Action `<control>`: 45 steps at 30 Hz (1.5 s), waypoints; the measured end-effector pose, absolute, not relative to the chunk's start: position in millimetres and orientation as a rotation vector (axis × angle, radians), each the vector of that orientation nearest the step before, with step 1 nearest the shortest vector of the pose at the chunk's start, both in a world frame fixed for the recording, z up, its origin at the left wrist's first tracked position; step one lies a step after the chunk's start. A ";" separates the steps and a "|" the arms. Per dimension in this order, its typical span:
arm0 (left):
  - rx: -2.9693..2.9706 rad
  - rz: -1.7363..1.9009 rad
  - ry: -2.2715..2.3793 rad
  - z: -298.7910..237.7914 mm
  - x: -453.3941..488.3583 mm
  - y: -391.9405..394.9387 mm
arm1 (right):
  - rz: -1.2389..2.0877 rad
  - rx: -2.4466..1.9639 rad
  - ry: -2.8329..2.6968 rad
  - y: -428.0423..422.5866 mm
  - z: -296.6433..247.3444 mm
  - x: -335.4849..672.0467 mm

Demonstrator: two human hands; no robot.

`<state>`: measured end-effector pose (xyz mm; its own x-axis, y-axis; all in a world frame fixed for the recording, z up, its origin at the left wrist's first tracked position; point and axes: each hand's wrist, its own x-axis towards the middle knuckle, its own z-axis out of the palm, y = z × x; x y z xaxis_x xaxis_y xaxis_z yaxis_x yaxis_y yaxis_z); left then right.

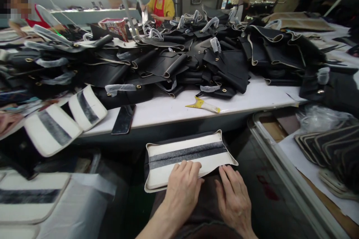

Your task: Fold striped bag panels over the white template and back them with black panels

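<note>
A white flat panel with a dark grey stripe down its middle lies across my lap, below the table edge. My left hand rests on its near edge with fingers stretched flat over the white part. My right hand lies beside it on the panel's right near corner, fingers spread and flat. Neither hand grips anything.
The white table carries a big heap of black leather bag parts, a yellow-handled tool and a black phone. More striped white panels lie at left. Stacked dark pieces sit at right. Two people work at the back.
</note>
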<state>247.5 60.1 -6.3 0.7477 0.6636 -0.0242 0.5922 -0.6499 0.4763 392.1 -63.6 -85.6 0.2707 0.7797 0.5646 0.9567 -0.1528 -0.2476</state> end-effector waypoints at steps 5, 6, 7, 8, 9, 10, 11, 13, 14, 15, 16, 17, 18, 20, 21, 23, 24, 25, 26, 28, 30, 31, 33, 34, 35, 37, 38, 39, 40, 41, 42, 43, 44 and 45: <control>2.502 0.195 0.981 -14.8 227.1 65.8 | -0.438 -1.948 -1.532 -56.0 -88.9 380.1; 2.498 0.195 1.007 -15.6 228.7 66.7 | -0.435 -1.936 -1.525 -53.9 -88.8 377.5; 2.490 0.192 1.030 -16.0 231.0 67.5 | -0.430 -1.926 -1.517 -51.8 -88.6 375.0; 2.482 0.192 1.048 -16.0 233.3 68.0 | -0.425 -1.916 -1.509 -50.0 -88.5 372.6; 2.466 0.196 1.061 -15.7 235.0 68.3 | -0.420 -1.908 -1.503 -48.5 -88.4 370.2; 2.438 0.209 1.077 -15.4 236.1 68.5 | -0.413 -1.903 -1.501 -47.2 -88.5 367.8; 2.402 0.225 1.093 -15.1 236.5 68.5 | -0.406 -1.898 -1.500 -46.2 -88.6 365.3; 2.330 0.252 1.120 -14.5 236.0 68.6 | -0.395 -1.885 -1.502 -44.8 -88.8 359.8; 2.313 0.259 1.123 -14.1 235.6 68.6 | -0.383 -1.878 -1.507 -44.1 -88.8 356.8; 2.314 0.256 1.112 -13.5 235.1 68.8 | -0.375 -1.868 -1.517 -43.3 -88.6 353.8; 2.331 0.249 1.093 -12.7 234.6 69.1 | -0.367 -1.859 -1.528 -42.5 -88.3 350.7; 2.351 0.244 1.074 -11.5 233.9 69.7 | -0.361 -1.849 -1.542 -41.5 -87.9 347.6; 2.368 0.239 1.058 -10.1 232.4 70.5 | -0.357 -1.839 -1.558 -40.5 -87.4 344.6; 2.406 0.219 1.039 -7.0 226.3 73.2 | -0.359 -1.828 -1.582 -38.5 -86.4 339.3; 2.430 0.208 1.036 -5.6 221.0 74.8 | -0.359 -1.828 -1.590 -37.6 -85.9 336.8; 2.482 0.200 1.036 -4.1 206.2 77.9 | -0.358 -1.833 -1.608 -36.3 -85.2 332.2; 2.502 0.212 1.037 -4.3 197.5 78.9 | -0.359 -1.834 -1.618 -35.9 -85.0 329.9; 2.509 0.240 1.044 -5.1 188.5 79.6 | -0.362 -1.828 -1.628 -35.5 -85.0 327.5; 2.504 0.280 1.057 -6.4 179.9 79.7 | -0.367 -1.818 -1.636 -35.1 -85.2 325.0; 2.479 0.376 1.105 -10.2 165.2 78.9 | -0.368 -1.798 -1.651 -34.1 -86.1 319.7; 2.443 0.475 1.169 -14.5 154.6 77.4 | -0.358 -1.781 -1.670 -32.8 -87.5 314.4; 2.427 0.520 1.188 -16.5 150.5 76.7 | -0.350 -1.777 -1.679 -32.0 -88.2 311.9; 2.407 0.599 1.184 -19.8 143.7 76.0 | -0.338 -1.764 -1.692 -30.2 -89.3 307.1; 2.402 0.624 1.171 -20.9 140.6 76.2 | -0.337 -1.756 -1.695 -29.3 -89.6 304.9; 2.400 0.635 1.156 -21.7 137.7 76.5 | -0.337 -1.749 -1.701 -28.3 -89.6 302.8; 2.394 0.621 1.118 -22.6 132.9 77.7 | -0.342 -1.736 -1.719 -26.7 -89.4 298.9; 2.381 0.607 1.098 -23.1 131.0 78.2 | -0.345 -1.728 -1.730 -26.0 -89.2 297.1; 2.361 0.598 1.080 -23.7 129.7 78.5 | -0.344 -1.722 -1.741 -25.4 -89.1 295.3; 2.335 0.604 1.070 -24.8 128.8 78.4 | -0.337 -1.715 -1.751 -24.9 -89.0 293.6; 2.303 0.629 1.072 -26.5 128.2 77.9 | -0.328 -1.710 -1.760 -24.5 -89.0 291.9; 2.266 0.674 1.088 -29.0 127.8 77.1 | -0.323 -1.704 -1.768 -24.0 -89.2 290.2; 2.226 0.728 1.115 -32.1 127.3 75.9 | -0.318 -1.698 -1.779 -23.4 -89.6 288.4; 2.187 0.784 1.150 -35.7 126.8 74.7 | -0.316 -1.693 -1.791 -22.8 -90.0 286.6; 2.155 0.835 1.186 -39.7 126.0 73.4 | -0.319 -1.685 -1.796 -22.0 -90.6 284.5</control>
